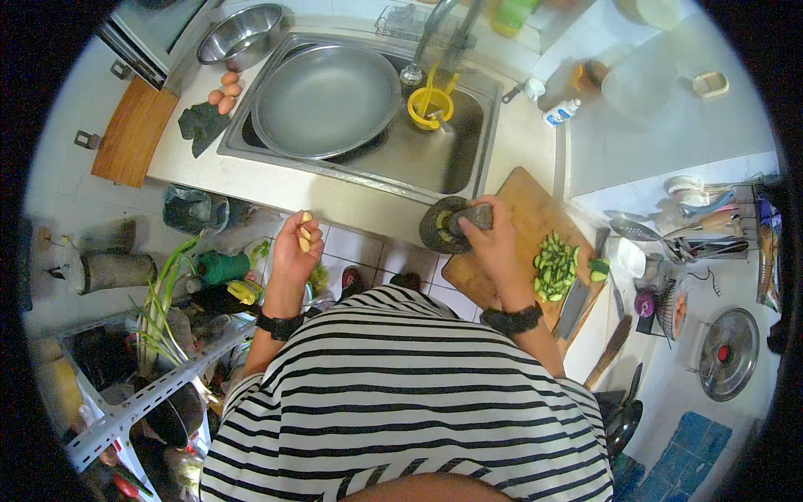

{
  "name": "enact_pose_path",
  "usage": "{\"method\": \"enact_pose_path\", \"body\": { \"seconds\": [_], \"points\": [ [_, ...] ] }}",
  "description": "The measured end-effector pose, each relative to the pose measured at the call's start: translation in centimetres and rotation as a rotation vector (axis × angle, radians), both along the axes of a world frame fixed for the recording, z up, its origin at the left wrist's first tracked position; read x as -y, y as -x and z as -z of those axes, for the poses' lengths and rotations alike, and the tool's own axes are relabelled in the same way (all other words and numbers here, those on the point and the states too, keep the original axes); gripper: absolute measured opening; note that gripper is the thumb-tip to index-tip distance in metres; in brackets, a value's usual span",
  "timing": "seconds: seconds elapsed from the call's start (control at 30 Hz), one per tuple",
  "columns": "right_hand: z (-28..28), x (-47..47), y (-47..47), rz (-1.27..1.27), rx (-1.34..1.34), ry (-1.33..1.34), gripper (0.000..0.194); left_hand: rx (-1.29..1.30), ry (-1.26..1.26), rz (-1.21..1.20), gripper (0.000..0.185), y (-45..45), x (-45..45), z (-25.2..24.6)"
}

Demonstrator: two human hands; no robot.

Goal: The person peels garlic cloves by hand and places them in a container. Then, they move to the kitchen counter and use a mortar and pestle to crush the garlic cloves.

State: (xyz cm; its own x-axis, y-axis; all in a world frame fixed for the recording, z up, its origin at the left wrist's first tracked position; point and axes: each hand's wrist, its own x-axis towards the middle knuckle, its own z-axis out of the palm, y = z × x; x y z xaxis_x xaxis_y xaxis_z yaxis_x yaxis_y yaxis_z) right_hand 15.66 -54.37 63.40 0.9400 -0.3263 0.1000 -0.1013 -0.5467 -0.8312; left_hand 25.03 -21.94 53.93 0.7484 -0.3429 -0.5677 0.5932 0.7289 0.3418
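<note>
Several pale peeled cloves, probably garlic [305, 233], lie in the curled fingers of my left hand [295, 251], held in front of the counter edge. My right hand [492, 229] grips a dark stone pestle [477, 218] tilted over a stone mortar [434, 229]. Crushed yellowish bits show inside the mortar, which sits at the counter's front edge beside a wooden cutting board [521, 201]. Cut green cucumber pieces [556, 268] are heaped on the board. A cleaver [572, 307] lies beside them, and a larger green piece [598, 270] rests near the board's right edge.
Over the steel sink [464, 157] lies a large round metal pan or lid [326, 100]. A yellow strainer [430, 108] stands in the basin. Brown eggs [229, 88], a dark cloth [202, 125] and a steel bowl [241, 37] are at left. A metal shelf [163, 395] holds vegetables.
</note>
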Motion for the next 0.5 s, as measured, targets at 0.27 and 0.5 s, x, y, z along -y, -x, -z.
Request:
{"method": "enact_pose_path", "body": {
  "seconds": [0.27, 0.5],
  "points": [
    [0.9, 0.2, 0.0, -0.051, 0.035, 0.11, 0.036, -0.033, 0.004, 0.025, 0.012, 0.1, -0.1, 0.4],
    [1.2, 0.1, 0.2, -0.07, -0.051, 0.09, 0.037, -0.042, 0.021, 0.044, 0.013, 0.2, -0.4, 0.2]
  ]
}}
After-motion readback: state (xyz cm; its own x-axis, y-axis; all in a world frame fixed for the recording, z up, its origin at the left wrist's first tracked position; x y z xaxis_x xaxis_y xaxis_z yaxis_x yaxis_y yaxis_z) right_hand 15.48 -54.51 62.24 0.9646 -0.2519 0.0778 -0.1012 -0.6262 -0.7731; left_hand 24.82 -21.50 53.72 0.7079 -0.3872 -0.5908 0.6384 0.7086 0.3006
